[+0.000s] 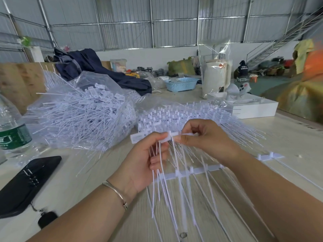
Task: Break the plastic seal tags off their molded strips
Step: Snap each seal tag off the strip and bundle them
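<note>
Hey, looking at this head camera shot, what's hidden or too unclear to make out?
- Head view: print on the seal tag is too small and blurred to read.
- Where the tag joins its strip is covered by the left hand and right hand.
- Water bottle is cut off by the left edge.
- Phone runs off the left edge.

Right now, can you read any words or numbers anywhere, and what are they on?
None can be read.
Water bottle: green label, print too blurred.
Seal tag gripped in the left hand: faint marks, unreadable.
Dark phone: small white marks, too small.
Dark bag far back: white characters, too small.
</note>
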`<state>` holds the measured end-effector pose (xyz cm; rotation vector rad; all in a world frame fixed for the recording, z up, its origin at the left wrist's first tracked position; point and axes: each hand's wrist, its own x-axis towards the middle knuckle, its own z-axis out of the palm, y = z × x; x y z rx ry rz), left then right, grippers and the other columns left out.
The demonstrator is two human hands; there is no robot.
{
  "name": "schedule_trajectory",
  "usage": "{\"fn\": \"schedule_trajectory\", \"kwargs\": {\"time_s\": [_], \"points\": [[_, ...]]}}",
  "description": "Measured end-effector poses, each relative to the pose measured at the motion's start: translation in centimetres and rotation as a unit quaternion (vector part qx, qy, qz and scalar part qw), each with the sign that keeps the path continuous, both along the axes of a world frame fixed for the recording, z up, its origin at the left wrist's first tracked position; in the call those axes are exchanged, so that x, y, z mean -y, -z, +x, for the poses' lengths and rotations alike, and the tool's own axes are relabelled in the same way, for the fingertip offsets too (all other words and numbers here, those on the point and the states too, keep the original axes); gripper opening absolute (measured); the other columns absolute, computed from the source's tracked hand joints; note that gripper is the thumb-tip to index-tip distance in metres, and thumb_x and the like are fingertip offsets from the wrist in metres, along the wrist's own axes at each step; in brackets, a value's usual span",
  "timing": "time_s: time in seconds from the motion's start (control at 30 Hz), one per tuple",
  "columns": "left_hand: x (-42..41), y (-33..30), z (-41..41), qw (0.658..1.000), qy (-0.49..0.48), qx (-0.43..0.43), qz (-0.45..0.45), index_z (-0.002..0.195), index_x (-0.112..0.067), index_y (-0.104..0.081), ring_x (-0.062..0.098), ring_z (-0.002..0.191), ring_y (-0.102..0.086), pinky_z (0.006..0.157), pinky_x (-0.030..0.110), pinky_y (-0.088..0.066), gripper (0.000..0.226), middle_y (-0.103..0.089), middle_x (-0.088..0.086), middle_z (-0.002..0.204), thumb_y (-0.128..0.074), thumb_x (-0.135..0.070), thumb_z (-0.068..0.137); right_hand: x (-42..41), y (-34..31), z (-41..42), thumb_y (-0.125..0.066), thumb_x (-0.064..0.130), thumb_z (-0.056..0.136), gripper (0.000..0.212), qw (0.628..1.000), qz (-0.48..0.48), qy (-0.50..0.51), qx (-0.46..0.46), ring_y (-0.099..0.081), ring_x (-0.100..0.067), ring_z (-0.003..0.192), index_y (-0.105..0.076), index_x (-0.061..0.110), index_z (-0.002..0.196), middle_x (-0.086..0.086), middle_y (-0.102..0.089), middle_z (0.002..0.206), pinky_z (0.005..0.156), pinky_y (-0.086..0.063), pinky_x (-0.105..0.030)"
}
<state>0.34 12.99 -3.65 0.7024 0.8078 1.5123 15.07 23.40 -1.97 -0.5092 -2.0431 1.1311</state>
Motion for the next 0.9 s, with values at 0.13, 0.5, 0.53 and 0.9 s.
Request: {"fn": "schedule_trajectory", "kwargs": {"time_s": [0.13, 0.5, 0.53, 0.9], "points": [[-0.1, 0.2, -0.5, 0.991, -0.115, -0.071, 0.013, 0.060, -0.018, -0.055, 0.007, 0.042, -0.025, 0.031, 0.017, -0.020, 0.020, -0.042, -0.001, 0.066, -0.068, -0.017, 0.076, -1.0, -0.2, 0.5, -0.084, 0.030, 0.069, 0.034, 0.998, 0.006, 0.045, -0.045, -0.043, -0.014, 0.058, -0.062, 0.004, 0.073, -0.008, -0.053, 0.067, 0.053, -0.035, -0.022], [-0.2, 0.5, -0.8, 0.970, -0.137, -0.199, -0.012, 0.069, -0.015, -0.056, 0.007, 0.042, -0.021, 0.034, 0.016, -0.017, 0.022, -0.041, -0.003, 0.057, -0.076, -0.026, 0.074, -1.2, -0.2, 0.8, -0.082, 0.014, 0.071, 0.016, 0.996, -0.023, 0.005, -0.083, -0.049, -0.002, 0.051, -0.077, 0.006, 0.084, 0.004, -0.065, 0.064, 0.052, -0.038, -0.012], [-0.3, 0.6, -0.8, 0.971, -0.136, -0.197, -0.012, 0.067, -0.015, -0.053, 0.008, 0.042, -0.020, 0.034, 0.017, -0.017, 0.026, -0.039, -0.002, 0.055, -0.077, -0.025, 0.069, -1.2, -0.2, 0.8, -0.082, 0.013, 0.070, 0.015, 0.996, -0.028, 0.003, -0.086, -0.054, -0.002, 0.054, -0.077, 0.007, 0.084, 0.003, -0.069, 0.067, 0.055, -0.040, -0.011], [-0.2, 0.4, -0.7, 0.968, -0.076, -0.238, 0.004, 0.066, -0.016, -0.048, 0.010, 0.041, -0.018, 0.035, 0.018, -0.018, 0.024, -0.026, -0.004, 0.049, -0.070, -0.012, 0.075, -1.2, -0.8, 1.2, -0.073, -0.003, 0.070, 0.010, 0.997, -0.049, 0.024, -0.053, -0.067, -0.013, 0.071, -0.077, 0.007, 0.068, -0.011, -0.073, 0.070, 0.070, -0.049, -0.016]]}}
